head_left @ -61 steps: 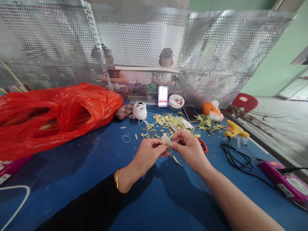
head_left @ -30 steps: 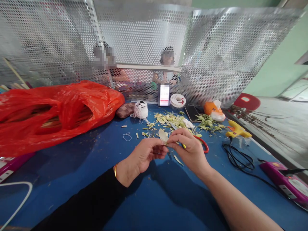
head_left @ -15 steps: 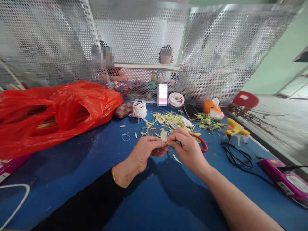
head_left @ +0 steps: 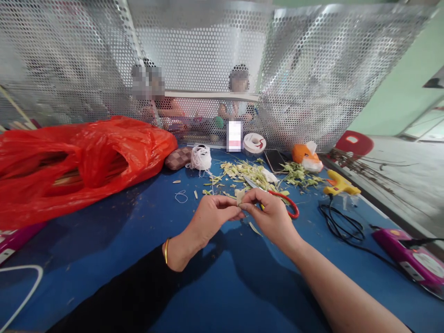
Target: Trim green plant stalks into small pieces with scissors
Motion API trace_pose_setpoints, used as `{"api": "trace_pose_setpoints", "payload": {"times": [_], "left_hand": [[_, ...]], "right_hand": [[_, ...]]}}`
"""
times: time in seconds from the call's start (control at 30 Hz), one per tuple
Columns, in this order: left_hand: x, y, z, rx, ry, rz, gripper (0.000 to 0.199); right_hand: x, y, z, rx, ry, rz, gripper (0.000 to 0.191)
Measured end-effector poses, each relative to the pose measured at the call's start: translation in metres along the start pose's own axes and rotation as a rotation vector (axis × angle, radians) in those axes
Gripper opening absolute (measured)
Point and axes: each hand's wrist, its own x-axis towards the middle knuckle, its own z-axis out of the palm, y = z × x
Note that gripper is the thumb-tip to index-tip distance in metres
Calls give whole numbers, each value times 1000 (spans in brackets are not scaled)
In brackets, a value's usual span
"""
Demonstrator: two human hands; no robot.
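A small pale leaf-like piece [head_left: 239, 195] stands up between my fingertips above the blue table [head_left: 145, 222]. My left hand [head_left: 213, 215] pinches it from the left, with a gold bangle at the wrist. From the right, my right hand [head_left: 270, 215] pinches the same piece, the fingertips of both hands nearly touching. Red-handled scissors [head_left: 294, 210] lie just behind my right hand, partly covered by it. Beyond them spreads a pile of yellow-green leaf scraps [head_left: 243, 171]. One pale sliver [head_left: 255, 229] rests on the table below my hands.
Red plastic bag [head_left: 138, 148] at left; white string ball [head_left: 201, 158], brown checked pouch [head_left: 178, 158], ribbon spool [head_left: 254, 143], dark phone [head_left: 275, 161] and orange tissue pack [head_left: 307, 156] at the back. Yellow glue gun [head_left: 340, 184] and purple power strip [head_left: 409, 256] at right. People sit behind the perforated sheet.
The pale piece now shows lower and blunter between my fingertips. My left fingers have closed in closer around it, and my right hand has shifted slightly, showing more of the scissors.
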Motion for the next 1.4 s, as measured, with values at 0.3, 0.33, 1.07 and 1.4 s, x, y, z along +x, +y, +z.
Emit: {"api": "trace_pose_setpoints", "payload": {"times": [0.3,0.33,1.07,1.4], "left_hand": [[1,-3,2,36,18,35,5],[1,-3,2,40,21,40,4],[2,-5,-3,-237,33,-150,13],[4,-9,-2,-173,64,-92,11]], "right_hand": [[1,4,5,206,102,98,17],[1,4,5,223,108,116,20],[-3,2,4,-87,99,-282,13],[-2,-1,2,-75,68,-197,16]]}}
